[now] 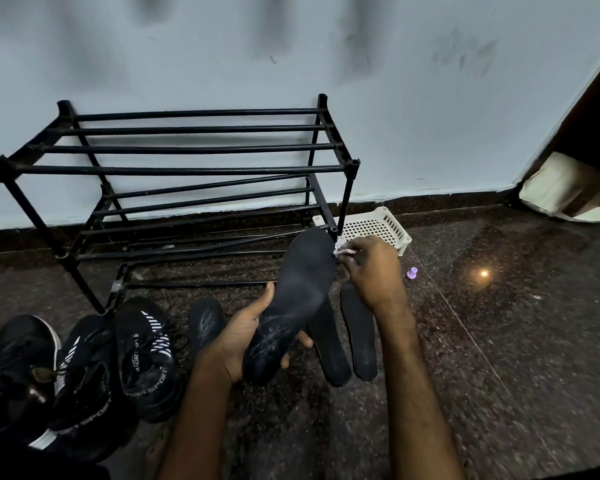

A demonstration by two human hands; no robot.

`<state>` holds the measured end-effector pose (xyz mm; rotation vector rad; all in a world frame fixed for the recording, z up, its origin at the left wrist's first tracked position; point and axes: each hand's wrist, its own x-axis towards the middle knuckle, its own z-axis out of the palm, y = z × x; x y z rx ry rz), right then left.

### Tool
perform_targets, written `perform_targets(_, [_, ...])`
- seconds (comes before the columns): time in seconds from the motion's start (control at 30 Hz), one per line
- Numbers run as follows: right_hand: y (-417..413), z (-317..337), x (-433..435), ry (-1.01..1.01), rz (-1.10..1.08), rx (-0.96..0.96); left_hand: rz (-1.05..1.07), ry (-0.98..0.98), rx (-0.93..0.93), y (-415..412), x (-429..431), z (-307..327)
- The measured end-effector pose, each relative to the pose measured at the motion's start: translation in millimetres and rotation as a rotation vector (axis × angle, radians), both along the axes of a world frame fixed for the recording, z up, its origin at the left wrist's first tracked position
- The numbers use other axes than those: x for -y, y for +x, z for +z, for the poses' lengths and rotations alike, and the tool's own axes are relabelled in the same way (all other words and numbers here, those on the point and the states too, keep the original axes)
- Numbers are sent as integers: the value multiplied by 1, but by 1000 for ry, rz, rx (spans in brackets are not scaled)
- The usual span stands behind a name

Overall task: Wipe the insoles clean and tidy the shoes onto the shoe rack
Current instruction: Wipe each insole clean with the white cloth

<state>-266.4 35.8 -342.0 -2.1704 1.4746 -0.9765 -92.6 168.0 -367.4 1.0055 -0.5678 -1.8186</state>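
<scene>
Lettering "SPORT" on black shoes (142,355)

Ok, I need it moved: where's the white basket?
Head view, right of centre: the white basket sits on the floor beside the right end of the shoe rack, beyond the right hand.

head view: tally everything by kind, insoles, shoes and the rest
black flat insoles: 4, one in the left hand
black lace-up sport shoes: 3 plainly seen
black metal-bar shoe rack: 1
white plastic lattice basket: 1
small purple plastic piece: 1
white wipe in the right hand: 1
total: 11
</scene>
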Motion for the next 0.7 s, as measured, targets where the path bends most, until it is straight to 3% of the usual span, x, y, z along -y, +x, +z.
perform_targets(0.13, [-17,-11,-12,149,-72,219,100,5,-89,-1,5,-3])
perform_targets(0.37, [-5,-44,-29,320,-66,348,191,8,-124,2,11,-16])
perform_targets(0.7, [9,-58,-44,538,6,378,432,-78,-112,-1,23,-16])
